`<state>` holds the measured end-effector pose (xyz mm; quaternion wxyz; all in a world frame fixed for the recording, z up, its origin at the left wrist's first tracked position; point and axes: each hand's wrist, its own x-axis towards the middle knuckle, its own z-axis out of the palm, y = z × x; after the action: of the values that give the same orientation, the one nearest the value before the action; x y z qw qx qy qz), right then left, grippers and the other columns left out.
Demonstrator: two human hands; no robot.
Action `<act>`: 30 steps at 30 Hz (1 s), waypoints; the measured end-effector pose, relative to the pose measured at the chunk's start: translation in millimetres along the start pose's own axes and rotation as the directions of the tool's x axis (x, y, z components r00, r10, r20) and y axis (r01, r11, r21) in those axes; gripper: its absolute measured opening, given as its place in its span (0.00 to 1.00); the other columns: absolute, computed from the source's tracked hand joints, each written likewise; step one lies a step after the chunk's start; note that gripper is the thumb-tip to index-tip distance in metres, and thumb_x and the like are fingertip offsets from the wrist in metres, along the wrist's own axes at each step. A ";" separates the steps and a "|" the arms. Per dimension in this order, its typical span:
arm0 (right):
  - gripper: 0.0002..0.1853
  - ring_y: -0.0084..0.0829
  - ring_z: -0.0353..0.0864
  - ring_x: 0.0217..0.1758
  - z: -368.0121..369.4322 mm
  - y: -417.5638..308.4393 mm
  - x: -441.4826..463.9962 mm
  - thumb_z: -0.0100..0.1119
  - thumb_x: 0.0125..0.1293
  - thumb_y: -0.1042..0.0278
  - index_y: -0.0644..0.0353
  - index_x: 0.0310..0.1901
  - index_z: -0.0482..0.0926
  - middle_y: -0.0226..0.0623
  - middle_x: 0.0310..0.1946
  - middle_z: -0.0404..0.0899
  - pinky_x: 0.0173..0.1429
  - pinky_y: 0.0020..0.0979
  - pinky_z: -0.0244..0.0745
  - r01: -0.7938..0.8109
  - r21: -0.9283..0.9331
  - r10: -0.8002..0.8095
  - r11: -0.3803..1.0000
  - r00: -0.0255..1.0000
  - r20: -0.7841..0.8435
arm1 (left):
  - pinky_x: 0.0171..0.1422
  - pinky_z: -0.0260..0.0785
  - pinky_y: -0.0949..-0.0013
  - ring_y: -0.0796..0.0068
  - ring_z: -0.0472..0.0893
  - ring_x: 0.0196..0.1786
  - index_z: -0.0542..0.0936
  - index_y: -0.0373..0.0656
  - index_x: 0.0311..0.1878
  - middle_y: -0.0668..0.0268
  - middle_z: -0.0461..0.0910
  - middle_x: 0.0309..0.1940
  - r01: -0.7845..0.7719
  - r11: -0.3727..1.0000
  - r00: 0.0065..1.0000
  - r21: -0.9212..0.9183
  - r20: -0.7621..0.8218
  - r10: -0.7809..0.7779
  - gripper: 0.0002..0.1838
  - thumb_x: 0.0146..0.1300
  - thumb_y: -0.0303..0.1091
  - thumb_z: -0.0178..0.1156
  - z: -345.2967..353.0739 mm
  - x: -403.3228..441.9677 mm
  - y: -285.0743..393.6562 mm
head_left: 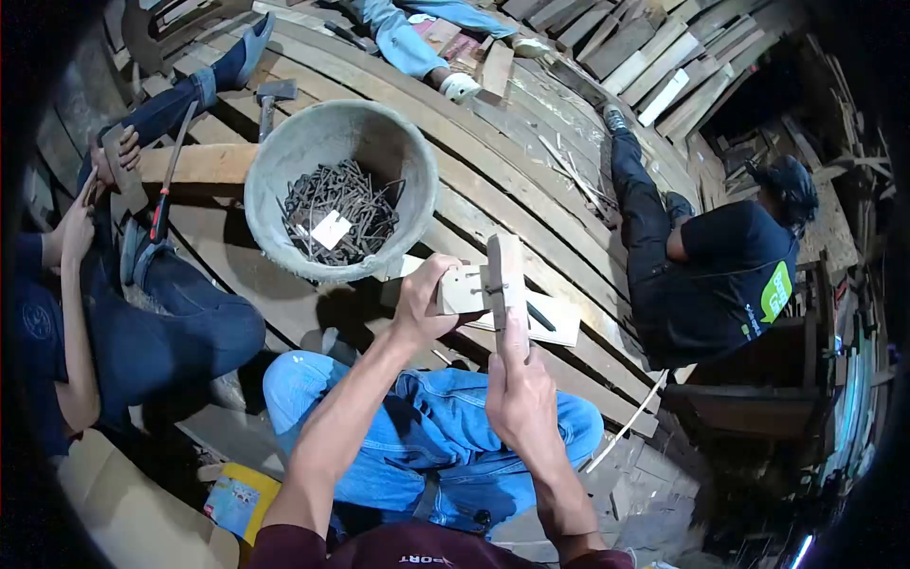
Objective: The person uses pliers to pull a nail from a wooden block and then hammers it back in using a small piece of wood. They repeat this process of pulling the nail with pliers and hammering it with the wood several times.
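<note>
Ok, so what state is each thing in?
Left hand: closed on pale block
Right hand: gripping wooden stick
Bucket: upright, open, part-filled with dark pieces
Hammer: unheld, partly hidden
Red-handled tool: unheld

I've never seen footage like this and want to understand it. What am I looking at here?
There's no machine: these are a person's two bare hands, seen in a single picture from a camera worn on their head, looking forward and down. The left hand holds a pale wooden block; the right hand holds a narrow wooden piece against it, index finger laid along it.

Beyond is a bucket containing many thin dark pieces and a white piece; what they're made of is hard to tell. A hammer lies behind the bucket, on the slatted wooden floor. Other people sit nearby.
</note>
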<state>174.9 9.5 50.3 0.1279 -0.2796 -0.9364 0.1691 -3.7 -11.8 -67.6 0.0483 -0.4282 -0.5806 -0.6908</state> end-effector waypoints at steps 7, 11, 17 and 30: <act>0.33 0.67 0.80 0.29 1.1 -14.5 9.4 0.52 0.73 0.66 0.61 0.77 0.57 0.70 0.37 0.75 0.34 0.59 0.77 -0.112 -0.057 0.115 0.992 0.992 0.045 | 0.46 0.79 0.58 0.51 0.85 0.44 0.74 0.40 0.52 0.54 0.82 0.43 -0.019 1.000 1.000 0.011 0.023 0.019 0.29 0.49 0.31 0.78 2.2 -13.0 -4.8; 0.34 0.68 0.80 0.29 -2.3 -11.8 21.2 0.51 0.73 0.66 0.62 0.78 0.55 0.71 0.38 0.75 0.32 0.58 0.77 -0.134 -0.096 0.144 0.986 0.983 0.112 | 0.48 0.80 0.59 0.52 0.86 0.45 0.74 0.39 0.54 0.54 0.84 0.44 -0.109 0.990 0.994 0.086 0.009 0.108 0.30 0.49 0.33 0.78 3.6 -13.5 -5.2; 0.37 0.65 0.80 0.35 -1.8 -24.9 -0.5 0.55 0.70 0.74 0.60 0.78 0.55 0.70 0.36 0.76 0.38 0.58 0.75 -0.163 -0.038 0.165 0.986 0.984 0.067 | 0.47 0.80 0.61 0.59 0.87 0.44 0.74 0.40 0.52 0.55 0.85 0.43 0.017 0.999 1.000 0.052 -0.020 -0.016 0.27 0.50 0.27 0.76 -0.8 -6.4 0.2; 0.35 0.66 0.81 0.28 -9.4 4.3 19.0 0.53 0.71 0.68 0.53 0.79 0.56 0.69 0.36 0.76 0.32 0.59 0.78 -0.063 -0.127 0.070 0.990 0.996 0.051 | 0.46 0.79 0.59 0.52 0.86 0.43 0.75 0.41 0.50 0.55 0.84 0.41 0.036 0.999 0.999 -0.006 -0.034 -0.036 0.29 0.44 0.30 0.80 4.7 -8.7 4.3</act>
<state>164.7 25.9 59.9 0.0784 -0.3134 -0.9385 0.1218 6.7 -13.0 -70.2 0.0445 -0.4059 -0.5854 -0.7004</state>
